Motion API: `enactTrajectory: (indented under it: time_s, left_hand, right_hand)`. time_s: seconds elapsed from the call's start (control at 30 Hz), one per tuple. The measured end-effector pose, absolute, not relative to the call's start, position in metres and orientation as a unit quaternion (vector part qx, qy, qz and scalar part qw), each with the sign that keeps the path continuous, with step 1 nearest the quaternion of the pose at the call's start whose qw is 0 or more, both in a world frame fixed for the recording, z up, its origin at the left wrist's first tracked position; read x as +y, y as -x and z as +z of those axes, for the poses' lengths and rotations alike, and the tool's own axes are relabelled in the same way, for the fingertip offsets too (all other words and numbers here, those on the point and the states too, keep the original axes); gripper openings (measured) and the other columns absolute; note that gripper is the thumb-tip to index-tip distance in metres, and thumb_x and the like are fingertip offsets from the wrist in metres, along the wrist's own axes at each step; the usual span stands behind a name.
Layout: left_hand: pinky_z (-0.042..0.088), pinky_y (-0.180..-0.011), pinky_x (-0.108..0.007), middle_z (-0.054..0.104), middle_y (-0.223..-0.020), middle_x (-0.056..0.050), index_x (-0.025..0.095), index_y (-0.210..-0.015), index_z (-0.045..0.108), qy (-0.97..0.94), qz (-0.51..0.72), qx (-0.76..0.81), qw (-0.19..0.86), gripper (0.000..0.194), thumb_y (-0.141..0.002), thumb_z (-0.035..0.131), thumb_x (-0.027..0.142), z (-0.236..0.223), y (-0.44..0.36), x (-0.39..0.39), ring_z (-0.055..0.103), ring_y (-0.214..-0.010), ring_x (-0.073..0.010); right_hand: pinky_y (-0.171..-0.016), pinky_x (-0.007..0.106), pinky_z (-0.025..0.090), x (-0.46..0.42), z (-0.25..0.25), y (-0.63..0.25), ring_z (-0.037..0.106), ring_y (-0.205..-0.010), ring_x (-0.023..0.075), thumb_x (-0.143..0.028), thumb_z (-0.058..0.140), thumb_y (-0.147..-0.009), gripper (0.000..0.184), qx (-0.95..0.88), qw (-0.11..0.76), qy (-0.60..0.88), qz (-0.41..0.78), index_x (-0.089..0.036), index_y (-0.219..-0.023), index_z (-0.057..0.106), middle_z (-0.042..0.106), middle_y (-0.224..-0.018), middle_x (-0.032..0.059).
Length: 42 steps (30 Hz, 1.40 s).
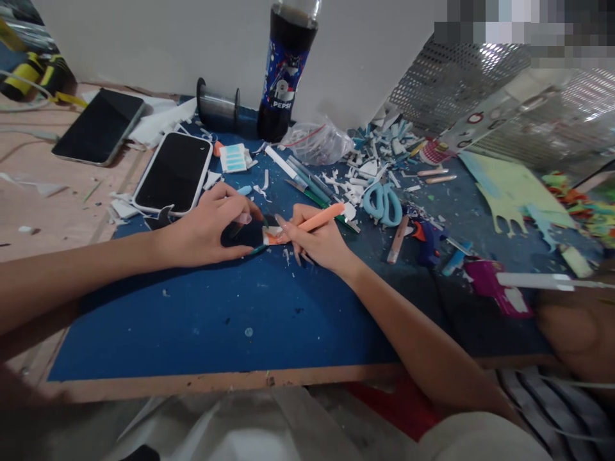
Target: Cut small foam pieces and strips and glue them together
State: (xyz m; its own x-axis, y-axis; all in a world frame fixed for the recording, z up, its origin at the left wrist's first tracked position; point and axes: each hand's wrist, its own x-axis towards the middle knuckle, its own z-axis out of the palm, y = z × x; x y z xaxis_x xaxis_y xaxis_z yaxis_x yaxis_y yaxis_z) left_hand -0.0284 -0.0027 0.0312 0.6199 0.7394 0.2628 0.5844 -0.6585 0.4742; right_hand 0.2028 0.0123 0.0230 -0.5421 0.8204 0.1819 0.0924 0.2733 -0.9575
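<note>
My left hand point(211, 227) rests on the blue mat point(216, 320), its fingers curled and pressing a small dark piece point(243, 235) flat. A small white and orange scrap point(273, 235) lies at that piece's right edge. My right hand point(314, 243) is closed round an orange craft knife point(314, 221), whose tip meets the scrap. The two hands almost touch at the middle of the mat.
A phone in a white case point(173, 171) lies just behind my left hand and a dark tablet point(98, 126) further left. A Pepsi bottle point(284, 70), a wire spool point(217, 106), pens point(307, 182), light blue scissors point(383, 203), paper scraps and coloured cutouts point(516, 192) crowd the back and right.
</note>
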Motion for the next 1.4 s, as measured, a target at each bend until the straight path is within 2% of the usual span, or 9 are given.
enactTrajectory:
  time_s: [0.13, 0.23, 0.33, 0.73, 0.87, 1.0, 1.13, 1.27, 1.4]
  left_hand:
    - [0.043, -0.077, -0.036, 0.061, -0.104, -0.008, 0.021, -0.080, 0.032, -0.886, 0.223, 0.369, 0.174, 0.030, -0.078, 0.059, 0.035, 0.0306, 0.0286, -0.0024, 0.046, -0.098, -0.0250]
    - [0.042, -0.077, -0.036, 0.060, -0.105, -0.008, 0.021, -0.080, 0.033, -0.888, 0.224, 0.365, 0.169, 0.029, -0.079, 0.059, 0.035, 0.0305, 0.0294, -0.0024, 0.046, -0.098, -0.0249]
    - [0.042, -0.078, -0.036, 0.060, -0.106, -0.008, 0.021, -0.080, 0.032, -0.888, 0.222, 0.366, 0.168, 0.029, -0.079, 0.059, 0.033, 0.0305, 0.0296, -0.0026, 0.045, -0.097, -0.0243]
    - [0.042, -0.077, -0.036, 0.061, -0.104, -0.007, 0.022, -0.079, 0.032, -0.886, 0.224, 0.370, 0.169, 0.030, -0.079, 0.058, 0.036, 0.0308, 0.0288, -0.0024, 0.046, -0.096, -0.0243]
    - [0.042, -0.076, -0.036, 0.061, -0.105, -0.008, 0.021, -0.079, 0.035, -0.881, 0.214, 0.381, 0.180, 0.028, -0.078, 0.058, 0.037, 0.0316, 0.0285, -0.0023, 0.046, -0.097, -0.0250]
    - [0.042, -0.077, -0.036, 0.061, -0.104, -0.008, 0.022, -0.079, 0.034, -0.885, 0.221, 0.372, 0.170, 0.029, -0.079, 0.058, 0.037, 0.0309, 0.0289, -0.0021, 0.046, -0.097, -0.0251]
    - [0.042, -0.077, -0.036, 0.061, -0.106, -0.008, 0.021, -0.080, 0.034, -0.886, 0.215, 0.371, 0.176, 0.028, -0.079, 0.058, 0.036, 0.0311, 0.0290, -0.0021, 0.046, -0.098, -0.0250]
    - [0.043, -0.078, -0.037, 0.061, -0.105, -0.008, 0.022, -0.079, 0.033, -0.886, 0.217, 0.372, 0.175, 0.029, -0.079, 0.058, 0.036, 0.0316, 0.0285, -0.0022, 0.046, -0.098, -0.0250]
    - [0.043, -0.077, -0.037, 0.060, -0.104, -0.008, 0.022, -0.079, 0.034, -0.881, 0.217, 0.381, 0.176, 0.029, -0.078, 0.058, 0.038, 0.0308, 0.0288, -0.0022, 0.047, -0.099, -0.0253]
  right_hand:
    - [-0.043, 0.020, 0.041, 0.0123, 0.0243, -0.2018, 0.041, -0.036, 0.0027, -0.030, 0.058, -0.089, 0.038, -0.715, 0.387, 0.332, 0.479, -0.020, -0.057, 0.039, 0.038, -0.047, -0.0089]
    - [-0.042, 0.019, 0.040, 0.0118, 0.0237, -0.2019, 0.042, -0.037, 0.0030, -0.032, 0.058, -0.089, 0.039, -0.719, 0.364, 0.324, 0.495, -0.020, -0.057, 0.038, 0.037, -0.046, -0.0090]
    - [-0.039, 0.019, 0.039, 0.0110, 0.0235, -0.2022, 0.041, -0.034, 0.0031, -0.034, 0.057, -0.089, 0.037, -0.701, 0.378, 0.334, 0.504, -0.020, -0.060, 0.039, 0.038, -0.045, -0.0098]
    - [-0.041, 0.020, 0.041, 0.0126, 0.0244, -0.2025, 0.042, -0.034, 0.0038, -0.034, 0.059, -0.088, 0.041, -0.702, 0.352, 0.348, 0.512, -0.021, -0.057, 0.035, 0.035, -0.042, -0.0102]
    - [-0.041, 0.019, 0.040, 0.0119, 0.0251, -0.2018, 0.042, -0.035, 0.0037, -0.035, 0.057, -0.089, 0.039, -0.695, 0.382, 0.367, 0.486, -0.021, -0.059, 0.036, 0.036, -0.043, -0.0099]
    - [-0.042, 0.020, 0.041, 0.0119, 0.0243, -0.2011, 0.041, -0.035, 0.0034, -0.036, 0.058, -0.088, 0.042, -0.701, 0.370, 0.349, 0.499, -0.021, -0.057, 0.035, 0.035, -0.043, -0.0099]
    - [-0.037, 0.019, 0.038, 0.0115, 0.0237, -0.2007, 0.041, -0.034, 0.0041, -0.038, 0.058, -0.088, 0.040, -0.691, 0.392, 0.365, 0.486, -0.021, -0.059, 0.036, 0.035, -0.044, -0.0100]
    - [-0.042, 0.021, 0.042, 0.0113, 0.0252, -0.2007, 0.041, -0.035, 0.0042, -0.039, 0.058, -0.088, 0.041, -0.702, 0.366, 0.341, 0.507, -0.021, -0.058, 0.036, 0.035, -0.042, -0.0098]
    - [-0.043, 0.021, 0.041, 0.0117, 0.0255, -0.2014, 0.040, -0.036, 0.0043, -0.038, 0.057, -0.089, 0.041, -0.698, 0.375, 0.355, 0.496, -0.021, -0.058, 0.036, 0.036, -0.044, -0.0093]
